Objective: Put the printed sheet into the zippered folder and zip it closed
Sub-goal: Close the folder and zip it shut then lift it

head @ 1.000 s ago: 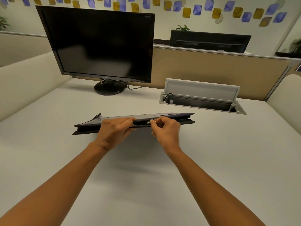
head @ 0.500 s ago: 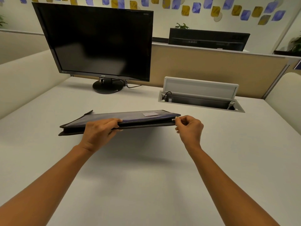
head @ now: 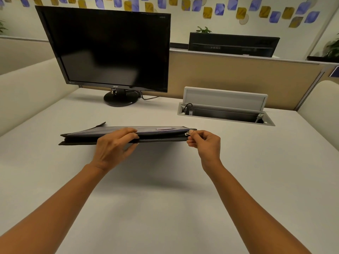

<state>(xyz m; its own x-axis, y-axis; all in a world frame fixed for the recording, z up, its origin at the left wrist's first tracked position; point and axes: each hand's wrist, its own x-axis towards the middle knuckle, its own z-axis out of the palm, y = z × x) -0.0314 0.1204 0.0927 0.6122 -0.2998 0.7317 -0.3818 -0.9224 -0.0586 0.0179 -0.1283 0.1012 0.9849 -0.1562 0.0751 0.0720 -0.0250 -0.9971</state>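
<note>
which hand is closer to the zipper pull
Right. The right hand pinches the zipper pull at the right end of the folder; the left hand grips its near edge, farther left.

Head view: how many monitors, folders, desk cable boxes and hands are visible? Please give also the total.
Monitors: 2, the near monitor and the far monitor behind the partition
Zippered folder: 1
Desk cable box: 1
Hands: 2, the left hand gripping the folder, the right hand pinching the zipper pull
Total: 6
</note>
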